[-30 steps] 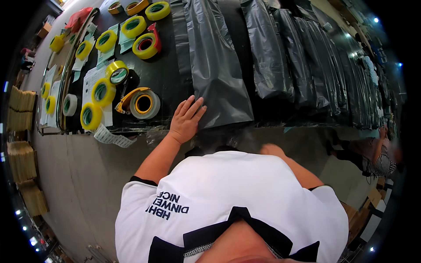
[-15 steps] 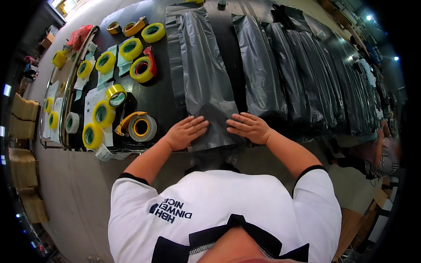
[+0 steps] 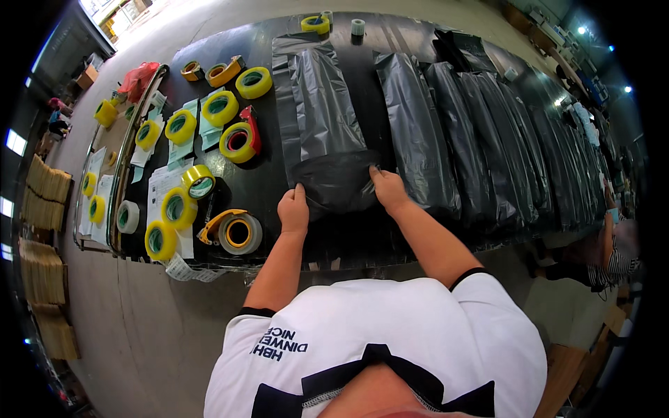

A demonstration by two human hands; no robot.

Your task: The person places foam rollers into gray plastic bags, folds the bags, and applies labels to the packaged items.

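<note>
In front of me a long dark grey plastic bag (image 3: 324, 104) lies lengthwise on the black table, its near end folded over into a wide dark flap. My left hand (image 3: 293, 210) is closed, thumb uppermost, on the left corner of that flap. At the flap's right corner my right hand (image 3: 387, 187) pinches the plastic between thumb and fingers. Its curled fingertips are partly hidden by the film. Beneath the bag, another flat dark sheet shows along its left side. To the right lies a similar filled bag (image 3: 418, 132), apart from the one in my hands.
More dark bags (image 3: 488, 139) lie in a row to the right. On the left are several yellow tape rolls (image 3: 180, 208), a red tape dispenser (image 3: 251, 129), a yellow-handled dispenser (image 3: 237, 231) and paper sheets. A metal-railed cart (image 3: 115, 188) stands beyond. A co-worker (image 3: 610, 244) is at far right.
My hands went from lying flat with fingers spread on the bag to gripping its near end, which is now folded over. My view has shifted, with the table appearing lower.
</note>
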